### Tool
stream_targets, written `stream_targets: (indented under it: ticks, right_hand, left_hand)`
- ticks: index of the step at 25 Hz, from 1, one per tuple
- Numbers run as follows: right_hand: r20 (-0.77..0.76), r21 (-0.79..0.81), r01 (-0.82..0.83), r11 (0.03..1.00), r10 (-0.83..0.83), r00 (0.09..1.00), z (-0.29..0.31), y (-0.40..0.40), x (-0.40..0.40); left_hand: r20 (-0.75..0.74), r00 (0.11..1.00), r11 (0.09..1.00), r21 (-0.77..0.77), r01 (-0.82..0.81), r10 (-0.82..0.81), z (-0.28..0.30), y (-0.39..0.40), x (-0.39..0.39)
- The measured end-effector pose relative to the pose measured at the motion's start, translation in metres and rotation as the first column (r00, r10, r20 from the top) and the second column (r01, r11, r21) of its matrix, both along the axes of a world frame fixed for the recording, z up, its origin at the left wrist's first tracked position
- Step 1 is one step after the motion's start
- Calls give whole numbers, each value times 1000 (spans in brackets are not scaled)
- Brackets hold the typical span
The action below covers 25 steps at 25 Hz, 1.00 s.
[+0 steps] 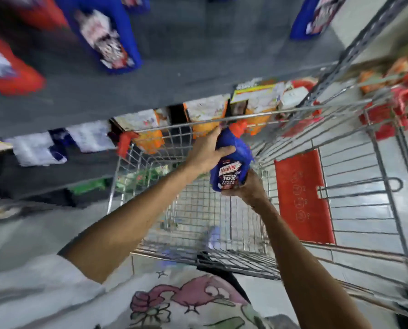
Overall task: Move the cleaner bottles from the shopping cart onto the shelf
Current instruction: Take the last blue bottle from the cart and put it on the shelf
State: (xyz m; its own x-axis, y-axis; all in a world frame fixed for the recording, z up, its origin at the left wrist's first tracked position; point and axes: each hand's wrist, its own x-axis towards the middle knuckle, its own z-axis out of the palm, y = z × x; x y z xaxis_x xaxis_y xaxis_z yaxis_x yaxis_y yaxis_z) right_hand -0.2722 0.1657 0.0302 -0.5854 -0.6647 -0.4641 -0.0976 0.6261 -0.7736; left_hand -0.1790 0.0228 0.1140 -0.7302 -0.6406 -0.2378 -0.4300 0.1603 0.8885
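A blue cleaner bottle (pixel 230 167) with a red cap and a red-white label hangs above the wire shopping cart (pixel 165 162). My left hand (pixel 207 151) wraps its upper part near the neck. My right hand (pixel 248 186) holds it from below at the base. Blue and red bottles stand on the grey shelf (pixel 174 74) above, among them a blue bottle (pixel 108 36) at upper left. Low in the cart lies a blurred bluish shape (pixel 212 236); I cannot tell what it is.
A second wire cart with a red flap (pixel 302 195) stands to the right. Orange and white packs (pixel 205 115) fill the lower shelf behind the cart's front rim. A perforated metal upright (pixel 355 48) rises at upper right. Grey floor tiles lie below.
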Motion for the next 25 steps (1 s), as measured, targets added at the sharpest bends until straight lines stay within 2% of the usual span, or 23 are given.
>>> stream_targets:
  ticks: [3,6,9,12,13,15,17,25]
  right_hand:
    - [-182,-97,-123,988,103,978,52,-36,9]
    - [-311,-159,-194,968,138,940,107,-82,2]
    - [-417,-220,-241,945,132,899,152,-112,0]
    - [-410,-253,-254,934,134,902,165,-137,-7]
    - [-376,-284,-241,928,124,918,158,-138,-7]
    - [-363,-376,-259,890,116,925,207,-209,-63]
    - [-318,-352,-238,905,123,940,207,-223,-66]
    - [-355,-336,-234,912,108,929,177,-233,-86]
  left_hand:
    - [-126,990,996,-66,-68,59,61,-24,36]
    - [-193,975,984,-120,-132,108,121,-51,49]
    - [-236,964,951,-248,-183,124,165,-70,56]
    - [-244,964,943,-284,-173,104,182,-85,45]
    - [-242,966,955,-251,-156,94,181,-85,45]
    - [-325,928,922,-271,-277,183,227,-133,-2]
    - [-333,928,937,-238,-255,168,230,-148,-9]
    - [-334,923,950,-177,-259,189,198,-162,-40]
